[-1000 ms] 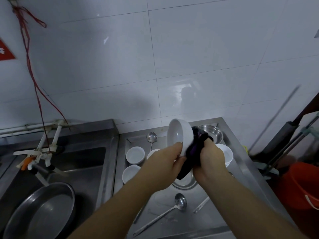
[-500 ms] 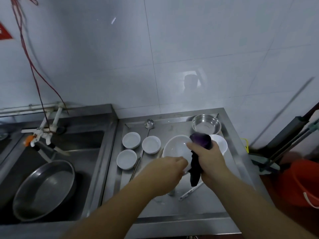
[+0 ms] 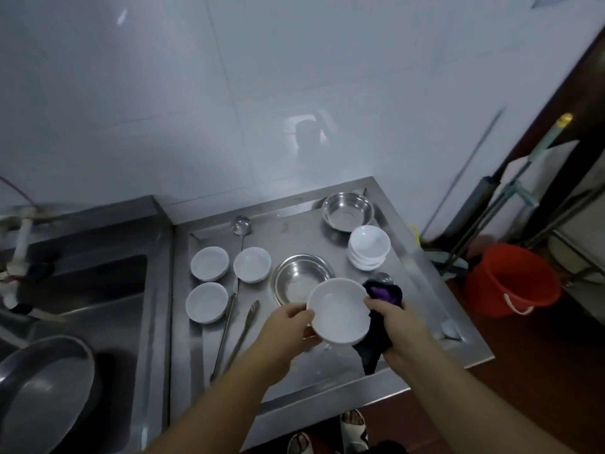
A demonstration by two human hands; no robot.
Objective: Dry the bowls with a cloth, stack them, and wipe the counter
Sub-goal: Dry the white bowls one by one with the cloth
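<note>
My left hand grips the left rim of a white bowl held mouth-up above the steel counter. On the bowl's right side my right hand holds a dark purple cloth, which bunches above the fingers and hangs below the hand. A stack of white bowls stands at the right of the counter. Three single white bowls sit at the left.
Two steel bowls, a ladle, tongs and a knife lie on the counter. A sink with a large steel basin is at the left. A red bucket and mop handles stand at the right.
The bowl came down from raised and tilted in front of the wall to level and mouth-up over the counter. Both hands dropped with it, and my view tipped downward.
</note>
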